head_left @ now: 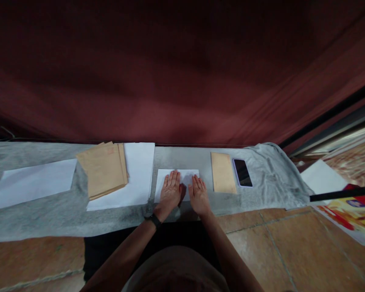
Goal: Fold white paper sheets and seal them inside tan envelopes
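A folded white sheet of paper lies on the grey cloth straight in front of me. My left hand rests flat on its left half, fingers stretched out and together. My right hand lies flat on its right half, fingers likewise extended. Both palms press down on the paper. A dark watch band circles my left wrist. Neither hand holds anything.
Left of the paper, a stack of brown envelopes sits on white sheets; another white sheet lies farther left. To the right are a single brown envelope and a phone. A dark red curtain hangs behind. Tiled floor lies below.
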A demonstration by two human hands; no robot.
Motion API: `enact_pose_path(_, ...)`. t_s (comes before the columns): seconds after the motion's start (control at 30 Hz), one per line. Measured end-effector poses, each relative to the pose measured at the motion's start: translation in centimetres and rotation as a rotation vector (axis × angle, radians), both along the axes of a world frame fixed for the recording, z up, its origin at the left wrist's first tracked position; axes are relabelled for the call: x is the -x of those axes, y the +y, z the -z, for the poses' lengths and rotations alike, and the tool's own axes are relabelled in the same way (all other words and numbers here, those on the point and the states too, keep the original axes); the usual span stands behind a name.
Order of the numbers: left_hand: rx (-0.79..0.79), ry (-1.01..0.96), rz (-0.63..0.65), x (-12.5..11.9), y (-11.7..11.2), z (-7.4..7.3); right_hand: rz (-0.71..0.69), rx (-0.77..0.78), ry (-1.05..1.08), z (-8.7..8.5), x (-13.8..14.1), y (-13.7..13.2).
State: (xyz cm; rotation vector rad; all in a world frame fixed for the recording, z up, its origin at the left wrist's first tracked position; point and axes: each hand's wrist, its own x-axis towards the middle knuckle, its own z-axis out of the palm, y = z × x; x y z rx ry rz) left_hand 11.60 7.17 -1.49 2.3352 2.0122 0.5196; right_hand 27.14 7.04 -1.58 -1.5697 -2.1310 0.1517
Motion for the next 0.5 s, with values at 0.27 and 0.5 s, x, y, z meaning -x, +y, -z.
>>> enact_pose_path(0.27,0.053,0.04,-0.017,1.6,0.7,-0.3,-0.139,0.074,-0.057,-1.3,4.5,2.9)
enact_pose_path(0.5,-0.006,-0.023,-0.123,2.9,0.8,0.0,-0.047,0.091,-0.174,-0.9,2.9,3.1)
